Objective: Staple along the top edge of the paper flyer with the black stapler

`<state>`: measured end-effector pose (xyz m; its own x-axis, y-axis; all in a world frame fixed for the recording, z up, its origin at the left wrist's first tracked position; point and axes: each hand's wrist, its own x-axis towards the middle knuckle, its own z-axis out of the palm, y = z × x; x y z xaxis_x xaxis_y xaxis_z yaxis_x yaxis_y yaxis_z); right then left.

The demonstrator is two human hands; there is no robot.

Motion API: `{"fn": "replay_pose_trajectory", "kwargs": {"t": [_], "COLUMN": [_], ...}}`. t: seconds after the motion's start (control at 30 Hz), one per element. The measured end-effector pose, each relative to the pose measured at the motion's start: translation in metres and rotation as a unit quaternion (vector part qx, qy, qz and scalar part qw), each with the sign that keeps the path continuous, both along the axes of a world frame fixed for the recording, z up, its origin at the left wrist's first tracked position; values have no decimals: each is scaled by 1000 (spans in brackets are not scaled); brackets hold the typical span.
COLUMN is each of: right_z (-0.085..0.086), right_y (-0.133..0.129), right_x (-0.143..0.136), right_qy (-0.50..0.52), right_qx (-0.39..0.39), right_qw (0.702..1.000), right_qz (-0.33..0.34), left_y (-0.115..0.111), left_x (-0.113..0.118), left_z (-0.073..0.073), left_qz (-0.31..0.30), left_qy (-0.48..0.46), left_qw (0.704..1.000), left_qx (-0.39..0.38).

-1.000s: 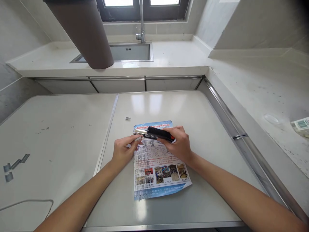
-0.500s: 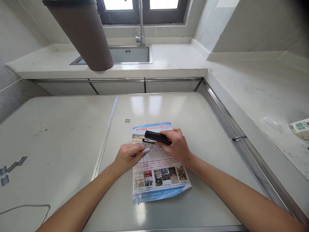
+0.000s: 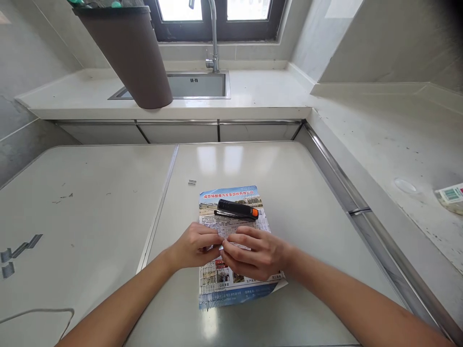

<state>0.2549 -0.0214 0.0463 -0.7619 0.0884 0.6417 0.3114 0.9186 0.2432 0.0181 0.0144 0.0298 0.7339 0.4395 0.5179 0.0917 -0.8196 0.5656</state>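
Note:
A printed sheet (image 3: pixel 238 291) with many staples along its left side lies on the white table (image 3: pixel 289 193). Across its upper part rests a black stapler (image 3: pixel 237 209) with an orange end, its metal part pointing left. Just below the stapler, my left hand (image 3: pixel 198 245) and my right hand (image 3: pixel 253 251) meet over the paper, fingertips pinched on a small strip of staples (image 3: pixel 221 247). Most of that strip is hidden by the fingers. Neither hand touches the stapler.
Two short staple strips (image 3: pixel 192 182) lie above the sheet's left corner. Several grey pieces (image 3: pixel 20 250) and a pale cord (image 3: pixel 39 310) are at the far left. Behind the table stand a brown bin (image 3: pixel 133 62) and a sink (image 3: pixel 198 85). A labelled container (image 3: pixel 452 193) sits at right.
My right hand has let go of the stapler, which now rests on the sheet, and has moved down to the staple strip. My left hand has moved slightly down with the strip.

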Motion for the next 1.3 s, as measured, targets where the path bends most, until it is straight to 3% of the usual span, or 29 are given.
{"fn": "replay_pose_trajectory", "kwargs": {"t": [0.2,0.43,0.5,0.57,0.63,0.73,0.83,0.93,1.03,1.3], "right_z": [4,6,5,3,-1,-9,-20,-31,-37,-43], "right_y": [3,-3,-1,7,21,46,65,73,75,79], "right_x": [2,6,11,20,35,63,88,100,101,101], "right_qy": [10,48,92,160,229,279,290,285,244,208], "right_qx": [11,34,6,-40,-87,-151,-229,-295,-321,-300], "right_qw": [1000,997,991,970,931,863,807,777,772,766], "right_qz": [7,-43,-95,-177,-272,-394,-460,-478,-492,-529], "left_y": [1,1,6,15,28,48,60,64,63,62], "left_x": [-2,-4,-10,-20,-30,-43,-49,-50,-49,-49], "left_z": [2,11,14,17,19,15,4,-9,-14,-6], "left_qz": [-3,-8,64,195,322,402,387,354,345,381], "left_qy": [-17,-33,-30,-14,20,72,162,241,270,200], "left_qw": [1000,998,996,980,947,912,907,903,899,902], "left_qx": [-4,-56,-51,-26,9,48,39,14,18,32]}}
